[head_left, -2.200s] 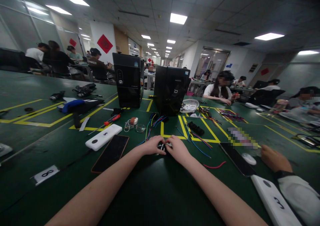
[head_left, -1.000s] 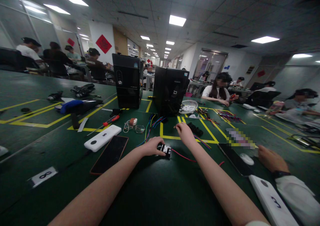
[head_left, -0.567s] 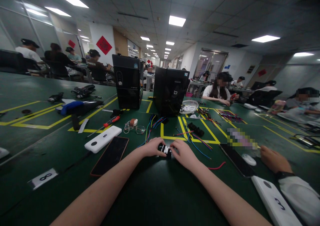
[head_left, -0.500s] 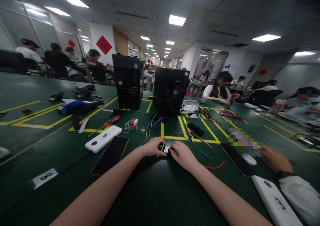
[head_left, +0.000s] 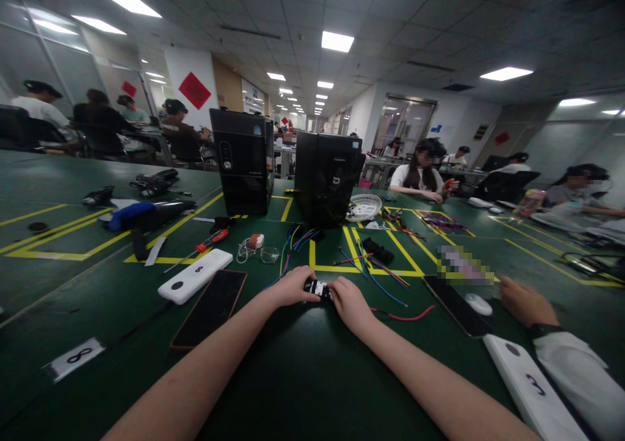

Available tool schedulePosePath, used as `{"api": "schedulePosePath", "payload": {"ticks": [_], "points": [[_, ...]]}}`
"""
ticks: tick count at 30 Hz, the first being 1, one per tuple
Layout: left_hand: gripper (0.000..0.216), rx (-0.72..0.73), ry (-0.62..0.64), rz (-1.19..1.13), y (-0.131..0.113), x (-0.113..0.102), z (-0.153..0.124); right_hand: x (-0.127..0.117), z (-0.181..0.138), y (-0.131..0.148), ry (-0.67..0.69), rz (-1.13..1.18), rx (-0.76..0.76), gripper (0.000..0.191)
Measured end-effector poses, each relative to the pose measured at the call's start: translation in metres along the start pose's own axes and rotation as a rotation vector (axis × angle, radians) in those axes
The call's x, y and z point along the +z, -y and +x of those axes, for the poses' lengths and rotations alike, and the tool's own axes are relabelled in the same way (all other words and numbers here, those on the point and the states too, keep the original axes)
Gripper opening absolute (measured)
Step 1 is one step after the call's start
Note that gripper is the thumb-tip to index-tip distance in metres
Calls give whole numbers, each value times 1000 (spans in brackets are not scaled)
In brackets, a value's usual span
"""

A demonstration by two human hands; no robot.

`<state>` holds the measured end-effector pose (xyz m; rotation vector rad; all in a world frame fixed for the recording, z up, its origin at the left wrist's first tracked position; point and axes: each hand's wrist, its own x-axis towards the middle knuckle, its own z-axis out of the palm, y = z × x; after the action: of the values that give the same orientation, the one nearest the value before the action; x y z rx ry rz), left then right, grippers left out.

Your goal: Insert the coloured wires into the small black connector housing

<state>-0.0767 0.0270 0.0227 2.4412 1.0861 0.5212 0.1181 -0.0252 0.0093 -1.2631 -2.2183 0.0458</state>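
Note:
Just above the green tabletop, a small black block with white parts [head_left: 319, 289] sits between my two hands. My left hand [head_left: 293, 286] is closed around its left side, thumb and fingers on either side. At its right end, my right hand [head_left: 347, 301] pinches with thumb and fingertips. From behind that hand a red wire [head_left: 407, 317] runs out to the right; its near end is hidden by the fingers. Blue, yellow and red wires [head_left: 293, 249] lie beyond my left hand. More loose wires [head_left: 375, 271] lie beyond my right hand, beside black parts [head_left: 377, 250].
Two black computer towers [head_left: 241, 161] [head_left: 325, 177] stand ahead. Left lie a phone [head_left: 209, 307], white power bank [head_left: 195, 276], glasses [head_left: 268, 254] and red screwdriver [head_left: 212, 240]. Right are a dark phone [head_left: 456, 305], white mouse [head_left: 478, 304] and a co-worker's hand [head_left: 527, 302].
The view has shifted slightly to the right. Both hands stay at the block, and more of the red wire shows beside my right wrist.

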Motion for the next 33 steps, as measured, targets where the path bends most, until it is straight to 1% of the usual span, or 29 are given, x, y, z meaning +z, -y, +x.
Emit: {"api": "schedulePosePath", "payload": {"ticks": [6, 10, 12, 16, 18, 21, 26, 29, 31, 33], "points": [[41, -17, 14, -10, -2, 0, 0, 2, -2, 0, -49, 61, 9, 16], [42, -36, 11, -14, -2, 0, -1, 3, -1, -2, -47, 2, -6, 16], [41, -36, 18, -10, -3, 0, -1, 2, 1, -3, -3, -89, -31, 16], [40, -34, 24, -12, -4, -1, -2, -4, 5, -4, 136, -360, -96, 13], [40, -36, 21, -9, -4, -1, -2, -6, 5, -5, 164, -435, -111, 12], [40, -36, 21, -6, -4, -1, -1, -6, 4, -4, 184, -470, -114, 12], [40, -42, 23, -7, -2, 1, -2, 2, 1, -2, 194, -473, 8, 15], [40, -38, 17, 1, -3, 1, -2, 4, 0, -1, 206, -473, 41, 16], [40, -35, 17, 8, -4, 1, -3, 2, 1, -1, 217, -477, 33, 16], [40, -36, 22, 13, -5, 1, -3, -1, 1, -2, 226, -475, -19, 14]]}}
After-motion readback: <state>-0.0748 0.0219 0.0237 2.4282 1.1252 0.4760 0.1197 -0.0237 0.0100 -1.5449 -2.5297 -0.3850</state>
